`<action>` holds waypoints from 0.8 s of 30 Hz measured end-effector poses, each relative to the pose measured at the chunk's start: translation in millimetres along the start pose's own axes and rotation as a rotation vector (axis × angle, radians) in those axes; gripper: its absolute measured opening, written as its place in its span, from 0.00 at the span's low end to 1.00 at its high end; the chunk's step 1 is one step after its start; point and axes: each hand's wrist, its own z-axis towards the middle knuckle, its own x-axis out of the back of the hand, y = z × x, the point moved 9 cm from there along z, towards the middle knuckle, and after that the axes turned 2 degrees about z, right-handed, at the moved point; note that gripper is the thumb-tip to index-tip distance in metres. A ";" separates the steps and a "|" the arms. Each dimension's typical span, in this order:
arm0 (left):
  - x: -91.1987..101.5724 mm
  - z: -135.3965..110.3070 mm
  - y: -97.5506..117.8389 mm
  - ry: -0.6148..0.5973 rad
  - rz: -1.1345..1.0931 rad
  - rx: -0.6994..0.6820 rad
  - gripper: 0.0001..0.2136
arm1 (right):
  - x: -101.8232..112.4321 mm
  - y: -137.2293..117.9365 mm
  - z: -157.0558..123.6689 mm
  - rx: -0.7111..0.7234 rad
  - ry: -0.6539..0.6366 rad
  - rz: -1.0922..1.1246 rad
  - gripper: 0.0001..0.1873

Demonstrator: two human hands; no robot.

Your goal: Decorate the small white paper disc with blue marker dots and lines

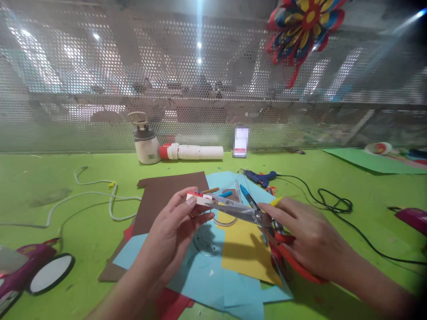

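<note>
My left hand (170, 229) pinches a small white and red paper piece (199, 197) between thumb and fingers, held above the paper sheets. My right hand (308, 238) grips red-handled scissors (248, 214), fingers through the handles, blades pointing left and meeting the small piece. Below both hands lie a yellow sheet (245, 251), light blue sheets (207, 284), a brown sheet (163, 198) and red paper (171, 304) on the green table (83, 222).
A blue glue gun (260, 178) with a black cable (336, 209) lies behind the papers. A white bottle (147, 144), a stack of white cups (195, 152), a white cord (93, 198), a purple toy (31, 271) and a green sheet (370, 161) sit around. Mesh wall behind holds a paper pinwheel (305, 22).
</note>
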 end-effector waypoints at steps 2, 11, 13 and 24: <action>0.2 -0.2 0.7 0.002 0.008 -0.007 0.09 | -1.5 -0.1 0.1 0.001 -0.008 0.008 0.23; 2.7 0.3 -1.6 0.032 0.093 0.044 0.10 | -1.2 -0.5 4.3 0.030 -0.050 0.008 0.22; 2.4 1.5 -0.7 0.021 0.120 0.047 0.11 | 0.5 -0.7 5.6 0.039 -0.055 0.002 0.22; 2.2 2.5 -4.0 -0.061 0.140 0.121 0.12 | 2.4 -9.7 1.7 0.012 -0.006 0.044 0.24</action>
